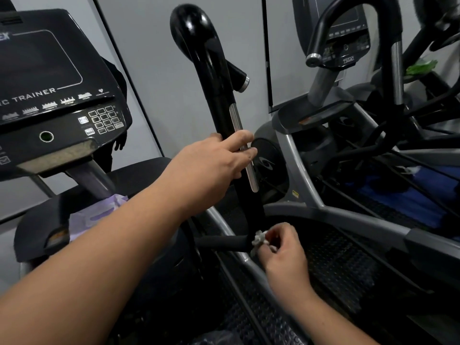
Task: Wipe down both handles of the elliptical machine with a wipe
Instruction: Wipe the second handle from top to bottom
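Up high left hand (214, 165) grips handle (219, 95), right hand (281, 247) pinches wipe (258, 239)

Console (49, 95) crowds left — neighbouring machine (348, 120) right; wall gap (159, 100) between.

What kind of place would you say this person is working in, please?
Most likely a gym. A console printed "TRAINER" sits at left, the left hand grips a tall black handle, and a second exercise machine stands alongside on the right.
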The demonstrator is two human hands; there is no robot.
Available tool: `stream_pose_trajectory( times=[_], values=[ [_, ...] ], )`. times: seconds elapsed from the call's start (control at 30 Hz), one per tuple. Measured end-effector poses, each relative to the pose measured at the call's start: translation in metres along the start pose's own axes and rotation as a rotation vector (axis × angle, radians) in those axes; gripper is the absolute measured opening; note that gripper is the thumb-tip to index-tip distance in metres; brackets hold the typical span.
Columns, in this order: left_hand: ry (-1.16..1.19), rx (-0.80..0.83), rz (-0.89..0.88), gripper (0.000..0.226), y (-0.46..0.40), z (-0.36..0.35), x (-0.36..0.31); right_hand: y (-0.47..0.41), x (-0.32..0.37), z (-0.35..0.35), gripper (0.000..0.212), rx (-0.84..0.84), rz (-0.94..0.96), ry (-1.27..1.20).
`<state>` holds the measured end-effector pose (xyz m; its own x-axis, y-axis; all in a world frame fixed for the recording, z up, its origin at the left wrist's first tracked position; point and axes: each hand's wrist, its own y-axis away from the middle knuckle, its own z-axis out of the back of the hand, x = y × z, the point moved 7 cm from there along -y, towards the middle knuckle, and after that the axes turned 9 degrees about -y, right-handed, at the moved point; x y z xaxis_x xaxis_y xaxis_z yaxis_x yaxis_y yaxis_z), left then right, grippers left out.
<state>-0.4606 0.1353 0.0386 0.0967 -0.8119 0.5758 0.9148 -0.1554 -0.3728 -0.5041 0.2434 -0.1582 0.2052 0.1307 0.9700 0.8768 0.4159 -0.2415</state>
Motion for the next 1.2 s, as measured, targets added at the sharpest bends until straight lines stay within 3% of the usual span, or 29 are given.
stream_pose_trajectory(
  times=[0.17,0.33,0.53,0.73,0.87,1.07,1.2],
  values=[
    [0.024,0.010,0.004,0.049,-0.002,-0.001,0.001,-0.026,0.054,-0.002,0.030,-0.086,0.259,0.007],
    [0.008,0.011,0.023,0.050,0.001,0.001,-0.002,-0.003,0.028,-0.005,0.032,0.055,0.231,0.126],
    [0.005,0.019,0.048,0.053,0.000,0.001,-0.003,-0.028,0.073,-0.005,0.040,-0.002,0.390,0.024],
    [-0.008,0.019,0.047,0.057,0.002,0.000,-0.004,-0.006,0.042,-0.001,0.043,0.016,0.294,0.015],
    [0.009,0.026,0.045,0.056,0.001,-0.001,-0.003,-0.032,0.055,-0.001,0.029,-0.070,0.295,-0.061],
    [0.019,0.017,0.033,0.057,0.002,-0.004,-0.002,-0.038,-0.005,-0.006,0.028,-0.020,-0.101,-0.246],
    [0.031,-0.004,0.036,0.055,0.002,-0.004,-0.001,-0.060,0.023,-0.009,0.015,-0.020,-0.046,-0.352]
  ],
)
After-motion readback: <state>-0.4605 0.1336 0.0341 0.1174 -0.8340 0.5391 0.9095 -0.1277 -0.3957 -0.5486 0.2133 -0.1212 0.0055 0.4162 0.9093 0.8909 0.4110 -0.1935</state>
